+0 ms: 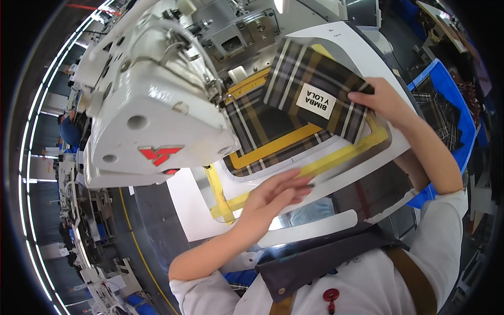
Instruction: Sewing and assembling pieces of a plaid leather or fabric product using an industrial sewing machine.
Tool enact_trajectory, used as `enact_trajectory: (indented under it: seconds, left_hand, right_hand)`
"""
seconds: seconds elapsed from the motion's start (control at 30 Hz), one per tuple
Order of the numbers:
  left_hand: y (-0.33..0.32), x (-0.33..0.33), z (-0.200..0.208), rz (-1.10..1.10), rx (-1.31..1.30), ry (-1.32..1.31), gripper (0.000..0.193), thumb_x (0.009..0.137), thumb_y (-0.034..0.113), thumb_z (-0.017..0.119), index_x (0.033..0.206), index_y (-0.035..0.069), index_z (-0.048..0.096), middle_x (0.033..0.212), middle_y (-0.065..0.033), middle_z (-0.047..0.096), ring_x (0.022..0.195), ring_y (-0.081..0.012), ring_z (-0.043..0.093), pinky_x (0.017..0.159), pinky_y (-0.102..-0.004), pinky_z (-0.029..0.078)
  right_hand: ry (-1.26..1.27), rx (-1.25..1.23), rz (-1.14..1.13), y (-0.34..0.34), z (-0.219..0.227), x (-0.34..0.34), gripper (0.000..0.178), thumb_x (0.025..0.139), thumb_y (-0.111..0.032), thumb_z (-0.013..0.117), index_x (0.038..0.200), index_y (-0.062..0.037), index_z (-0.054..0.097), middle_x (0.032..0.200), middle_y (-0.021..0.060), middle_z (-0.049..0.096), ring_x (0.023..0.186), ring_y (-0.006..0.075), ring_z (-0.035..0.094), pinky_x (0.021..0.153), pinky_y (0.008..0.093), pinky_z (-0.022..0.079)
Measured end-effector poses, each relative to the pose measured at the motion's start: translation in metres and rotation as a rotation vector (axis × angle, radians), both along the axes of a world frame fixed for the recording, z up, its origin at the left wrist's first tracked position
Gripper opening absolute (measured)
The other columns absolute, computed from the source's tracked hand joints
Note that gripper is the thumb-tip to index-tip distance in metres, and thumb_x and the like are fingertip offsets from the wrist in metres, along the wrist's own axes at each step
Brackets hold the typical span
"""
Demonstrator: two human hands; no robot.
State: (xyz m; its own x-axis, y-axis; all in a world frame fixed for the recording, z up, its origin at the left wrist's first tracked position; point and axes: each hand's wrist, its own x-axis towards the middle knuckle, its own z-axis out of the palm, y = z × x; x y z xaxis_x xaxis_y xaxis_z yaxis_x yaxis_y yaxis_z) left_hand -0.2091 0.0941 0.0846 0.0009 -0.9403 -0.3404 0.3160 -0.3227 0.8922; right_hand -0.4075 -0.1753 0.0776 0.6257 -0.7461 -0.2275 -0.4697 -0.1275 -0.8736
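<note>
My right hand (388,101) pinches the right edge of a dark plaid fabric piece (286,63) between thumb and fingers. A white label (316,101) with black print sits on this piece, which is raised over the sewing machine's work area. Beneath it, a second plaid fabric (247,123) lies inside a yellow clamp frame (278,146). My left hand (275,197) is empty, its fingers stretched to the right, just over the near side of a clear template edged with yellow tape (344,153). Whether its fingertips touch the template I cannot tell.
A large white sewing machine head (163,105) stands left of the fabric, its needle area close to the frame. White sheets (186,212) lie under the template. To the right, a blue bin (457,126) holds more plaid fabric. Other machines line the far left.
</note>
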Motion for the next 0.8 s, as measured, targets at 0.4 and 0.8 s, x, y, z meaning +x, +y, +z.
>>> enact_trajectory:
  seconds: [0.4,0.8]
  left_hand:
    - [0.002,0.139,-0.043,0.258,-0.099,-1.428,0.025,0.092,-0.001,0.054,0.116,-0.001,0.06,0.11,-0.0111,0.066,0.1,-0.022,0.062,0.09,-0.0318,0.048]
    - [-0.07,0.12,-0.04,0.083,-0.455,-1.63,0.032,0.095,0.013,0.053,0.125,0.002,0.055,0.138,-0.016,0.049,0.128,-0.0296,0.047,0.108,-0.0389,0.035]
  right_hand:
    - [0.16,-0.381,0.565,-0.038,-0.009,0.121,0.046,0.082,-0.028,0.067,0.114,0.0047,0.063,0.096,0.0195,0.067,0.084,0.0294,0.065,0.076,0.0383,0.051]
    - [0.124,-0.418,0.574,-0.036,-0.009,0.144,0.048,0.076,-0.028,0.072,0.114,-0.0001,0.066,0.095,0.0181,0.069,0.086,0.0315,0.067,0.077,0.0383,0.052]
